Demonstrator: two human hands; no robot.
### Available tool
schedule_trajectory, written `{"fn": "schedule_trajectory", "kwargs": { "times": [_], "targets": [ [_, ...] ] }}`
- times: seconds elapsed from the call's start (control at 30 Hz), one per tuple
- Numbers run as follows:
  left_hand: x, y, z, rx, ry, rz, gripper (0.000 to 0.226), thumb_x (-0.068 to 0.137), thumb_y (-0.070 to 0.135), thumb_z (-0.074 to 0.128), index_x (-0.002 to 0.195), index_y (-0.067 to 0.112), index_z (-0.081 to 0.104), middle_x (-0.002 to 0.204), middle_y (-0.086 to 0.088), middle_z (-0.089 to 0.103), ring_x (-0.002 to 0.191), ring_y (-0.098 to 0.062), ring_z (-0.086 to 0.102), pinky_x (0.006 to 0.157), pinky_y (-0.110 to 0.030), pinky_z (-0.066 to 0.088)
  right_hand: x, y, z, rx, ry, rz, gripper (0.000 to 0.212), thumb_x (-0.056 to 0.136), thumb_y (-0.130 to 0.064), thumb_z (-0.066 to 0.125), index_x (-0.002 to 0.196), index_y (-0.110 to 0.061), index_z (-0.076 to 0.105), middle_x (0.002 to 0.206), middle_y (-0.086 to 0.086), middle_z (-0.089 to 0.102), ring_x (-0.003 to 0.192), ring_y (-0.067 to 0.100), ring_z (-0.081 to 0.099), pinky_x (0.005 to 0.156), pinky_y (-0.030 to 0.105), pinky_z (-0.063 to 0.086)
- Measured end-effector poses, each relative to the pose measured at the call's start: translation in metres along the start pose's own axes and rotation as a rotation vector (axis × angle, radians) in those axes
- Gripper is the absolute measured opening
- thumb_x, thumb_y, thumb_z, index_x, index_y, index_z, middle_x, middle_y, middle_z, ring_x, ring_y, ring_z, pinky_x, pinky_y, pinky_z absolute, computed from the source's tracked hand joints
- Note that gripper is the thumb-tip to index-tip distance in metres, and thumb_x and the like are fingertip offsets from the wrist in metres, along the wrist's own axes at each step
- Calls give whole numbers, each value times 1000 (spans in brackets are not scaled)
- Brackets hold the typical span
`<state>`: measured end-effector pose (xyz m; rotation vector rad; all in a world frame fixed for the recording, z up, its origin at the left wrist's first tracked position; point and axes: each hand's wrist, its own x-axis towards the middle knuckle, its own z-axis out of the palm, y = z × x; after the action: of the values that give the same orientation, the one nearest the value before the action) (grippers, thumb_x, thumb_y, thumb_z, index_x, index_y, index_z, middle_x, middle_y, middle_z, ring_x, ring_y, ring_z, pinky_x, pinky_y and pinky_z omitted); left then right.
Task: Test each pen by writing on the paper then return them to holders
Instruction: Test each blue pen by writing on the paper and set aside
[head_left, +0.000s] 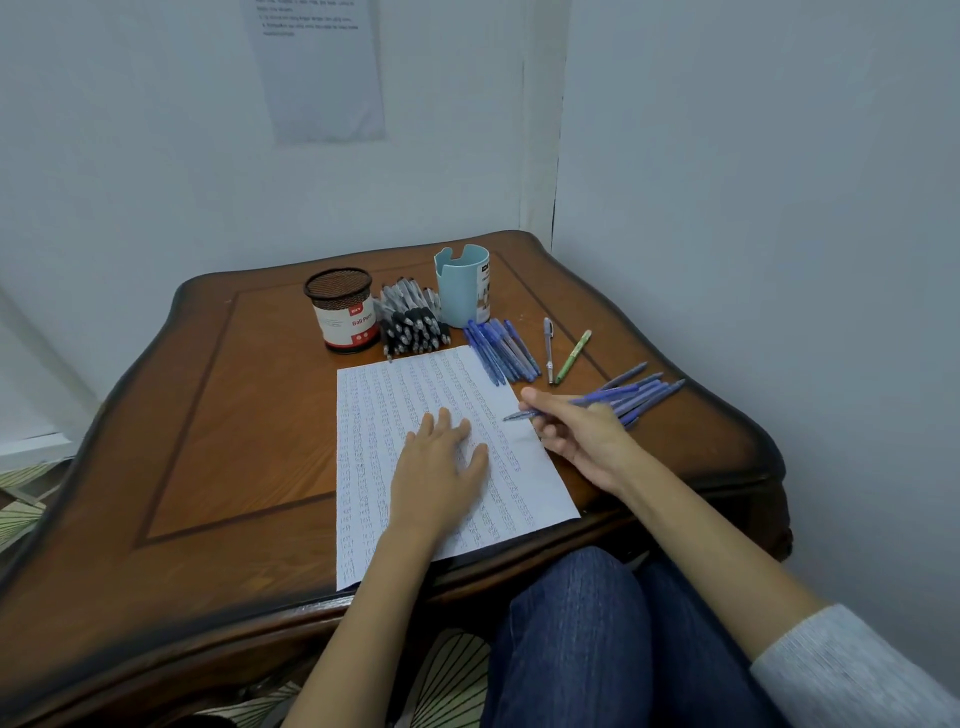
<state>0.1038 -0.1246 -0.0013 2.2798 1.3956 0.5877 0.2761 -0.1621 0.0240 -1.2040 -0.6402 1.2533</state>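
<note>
A white paper (384, 405) covered in rows of small writing lies on the wooden table (223, 415). My left hand (441, 467) rests flat on the paper with fingers spread. My right hand (576, 436) holds a blue pen (524, 414) at the paper's right edge, its tip pointing left. Behind that hand lies a loose pile of blue pens (641, 392). More blue pens (501, 351) lie beside the light blue holder (462, 286). A heap of black pens (413, 325) sits between it and the black mesh holder (343, 309).
A silver pen (548, 349) and a green pen (573, 356) lie apart near the table's right side. Walls close in behind and to the right. A printed sheet (317, 67) hangs on the back wall. My knees (597, 623) are under the table's front edge.
</note>
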Motion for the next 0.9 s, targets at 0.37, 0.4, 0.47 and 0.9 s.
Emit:
{"fn": "schedule_trajectory", "kwargs": {
  "times": [0.37, 0.4, 0.47, 0.9],
  "targets": [
    [0, -2, 3, 81, -50, 12, 69, 94, 58, 41, 151, 22, 27, 161, -2, 10, 148, -17, 2, 118, -33, -1, 2, 13, 1, -503, 194, -362, 43, 86, -16, 71, 56, -7, 42, 48, 16, 51, 28, 9, 43, 32, 17, 31],
    [0, -2, 2, 76, -52, 10, 70, 93, 59, 41, 151, 22, 27, 161, -2, 9, 148, -17, 1, 118, -33, -1, 5, 13, 1, -495, 214, -358, 40, 86, -8, 68, 56, -6, 42, 49, 14, 48, 27, 7, 43, 32, 16, 32],
    [0, -2, 2, 60, -49, 8, 70, 93, 59, 42, 151, 22, 27, 161, -1, 8, 148, -16, 0, 118, -32, -2, 10, 15, 1, -512, 234, -388, 37, 84, 5, 61, 56, -5, 40, 49, 9, 40, 30, 8, 44, 35, 17, 35],
    [0, -3, 4, 52, -43, 9, 70, 93, 60, 42, 151, 23, 27, 161, 0, 8, 148, -14, 0, 118, -32, -2, 15, 25, 0, -535, 162, -530, 46, 79, 11, 57, 51, -14, 31, 46, 1, 28, 38, 15, 44, 40, 23, 43]
  ]
}}
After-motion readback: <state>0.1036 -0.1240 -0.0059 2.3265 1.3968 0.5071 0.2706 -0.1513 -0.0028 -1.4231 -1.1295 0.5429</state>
